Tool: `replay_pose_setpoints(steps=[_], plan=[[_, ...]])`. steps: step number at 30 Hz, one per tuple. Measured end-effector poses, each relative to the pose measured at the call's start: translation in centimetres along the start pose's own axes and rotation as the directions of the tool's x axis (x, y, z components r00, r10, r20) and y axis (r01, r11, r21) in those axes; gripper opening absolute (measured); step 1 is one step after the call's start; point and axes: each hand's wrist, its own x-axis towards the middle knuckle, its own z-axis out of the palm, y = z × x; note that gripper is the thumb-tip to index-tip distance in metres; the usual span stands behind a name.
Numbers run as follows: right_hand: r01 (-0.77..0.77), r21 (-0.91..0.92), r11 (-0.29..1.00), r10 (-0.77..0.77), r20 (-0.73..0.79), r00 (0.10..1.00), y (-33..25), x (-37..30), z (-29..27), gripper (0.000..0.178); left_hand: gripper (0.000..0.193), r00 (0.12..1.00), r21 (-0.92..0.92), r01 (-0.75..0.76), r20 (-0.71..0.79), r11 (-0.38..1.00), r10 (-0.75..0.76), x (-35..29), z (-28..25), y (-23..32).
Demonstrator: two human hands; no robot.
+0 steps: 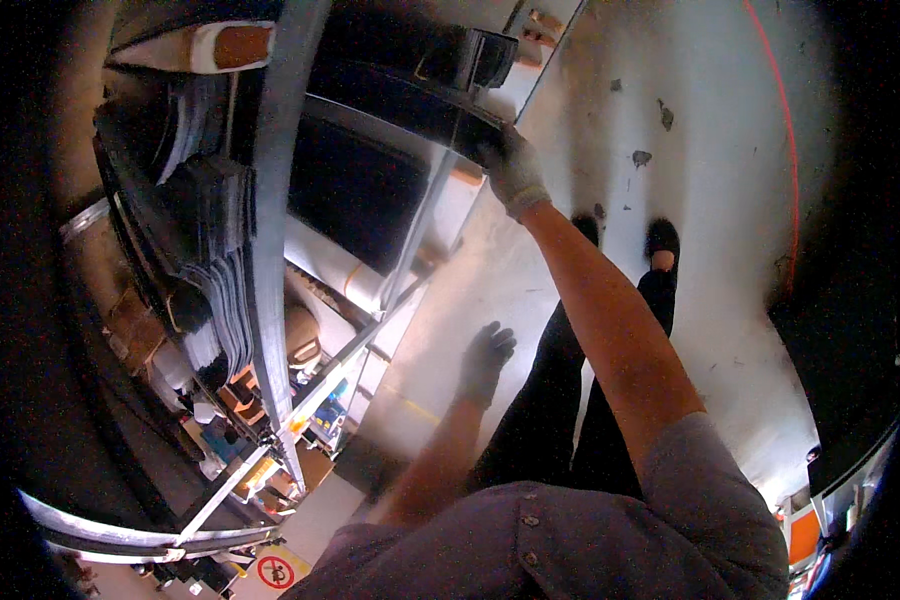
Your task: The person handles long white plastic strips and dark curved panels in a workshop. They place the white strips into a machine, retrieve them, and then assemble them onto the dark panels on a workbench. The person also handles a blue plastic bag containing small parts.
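Observation:
My right hand [515, 172], in a light work glove, is at the near end of a long dark flat panel [400, 105] on the rack at left. Its fingers close over the panel's corner, though shadow hides part of them. Under that lies another broad dark sheet [355, 190], with a thin pale edge between the two. My left hand [487, 362], in a grey glove, hangs over the floor beside my legs. Its fingers are loosely bent and slightly apart, touching nothing.
A grey metal upright [275, 210] and slanting bars frame the rack. Behind the upright stand several curved dark sheets [215, 240]. Small boxes and packages [260, 470] crowd the lower left. A red line [785, 110] crosses the pale floor [710, 130] at right.

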Motion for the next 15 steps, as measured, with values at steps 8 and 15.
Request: replay_pose_setpoints(steps=[8,15], plan=[[-0.065,-0.167,0.984,0.064,-0.011,0.998,-0.6,-0.2,-0.3,0.031,0.038,0.978,0.347,-0.209,0.049,0.914,0.205,1.1,0.5,1.7],[-0.043,-0.146,0.988,0.047,0.024,0.999,0.1,-0.1,-0.7,0.035,0.037,0.99,0.321,-0.126,-0.013,0.938,0.138,1.4,1.3,1.1]])
